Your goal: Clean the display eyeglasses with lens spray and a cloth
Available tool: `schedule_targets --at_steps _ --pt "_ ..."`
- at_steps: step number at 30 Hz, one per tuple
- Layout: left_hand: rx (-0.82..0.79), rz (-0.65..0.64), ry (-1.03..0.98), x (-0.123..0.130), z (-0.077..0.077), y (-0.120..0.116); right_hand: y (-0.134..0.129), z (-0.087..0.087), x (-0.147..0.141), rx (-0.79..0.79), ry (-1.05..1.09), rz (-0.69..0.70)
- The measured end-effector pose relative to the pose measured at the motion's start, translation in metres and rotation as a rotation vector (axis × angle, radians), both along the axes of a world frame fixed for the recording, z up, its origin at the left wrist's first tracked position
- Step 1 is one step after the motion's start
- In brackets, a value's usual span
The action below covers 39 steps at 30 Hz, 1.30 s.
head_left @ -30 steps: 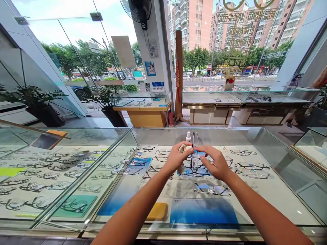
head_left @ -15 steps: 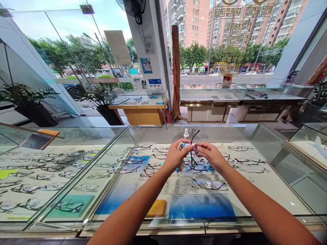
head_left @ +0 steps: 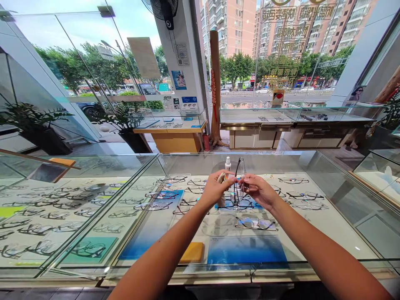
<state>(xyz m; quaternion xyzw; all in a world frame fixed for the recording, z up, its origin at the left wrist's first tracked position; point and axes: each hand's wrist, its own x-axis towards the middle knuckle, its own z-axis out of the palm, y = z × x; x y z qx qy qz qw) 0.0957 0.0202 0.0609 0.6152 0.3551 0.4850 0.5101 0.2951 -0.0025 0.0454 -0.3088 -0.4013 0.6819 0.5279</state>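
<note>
Above the glass counter, a pair of eyeglasses (head_left: 241, 165) is held on its side between my hands, with its dark frame upright. My left hand (head_left: 215, 187) is closed, its thumb and fingertips at the left side of the frame, and a pale beige cloth (head_left: 221, 178) is tucked into its grip. The fingers of my right hand (head_left: 260, 191) pinch the frame from the other side; the exact grip points are partly hidden. Just behind my left hand stands a white bottle (head_left: 228, 161). Under the hands, more glasses (head_left: 236, 204) lie in the display.
A rimmed pair of glasses (head_left: 256, 223) lies nearer me, behind a blue board (head_left: 246, 252) and a mustard case (head_left: 193, 252). Several rows of frames fill the left case (head_left: 53, 204). A tilted mirror (head_left: 43, 170) stands at far left. Glass edges border the counter.
The eyeglasses have turned slightly, so a lens shows more clearly beside the frame. My right fingers have shifted and curled a little more around the frame. My left hand has barely moved.
</note>
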Motion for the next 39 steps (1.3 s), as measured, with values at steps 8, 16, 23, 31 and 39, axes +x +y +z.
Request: schedule_targets --at_steps 8,16,23,31,39 --pt "0.063 0.059 0.047 -0.004 -0.002 0.008 -0.001 0.006 0.006 0.005 -0.016 -0.005" --pt "0.53 0.454 0.349 -0.03 -0.001 0.025 0.002 0.007 0.012 0.08 -0.154 0.023" --pt "0.734 0.536 0.469 -0.031 0.001 0.02 -0.002 0.009 0.011 0.09 -0.18 0.125" --pt "0.842 0.677 0.437 -0.03 0.004 0.017 -0.004 0.013 0.016 0.069 -0.035 0.15" --pt "0.842 0.03 0.746 -0.011 -0.008 0.0 -0.005 0.021 0.019 0.102 0.088 0.059"
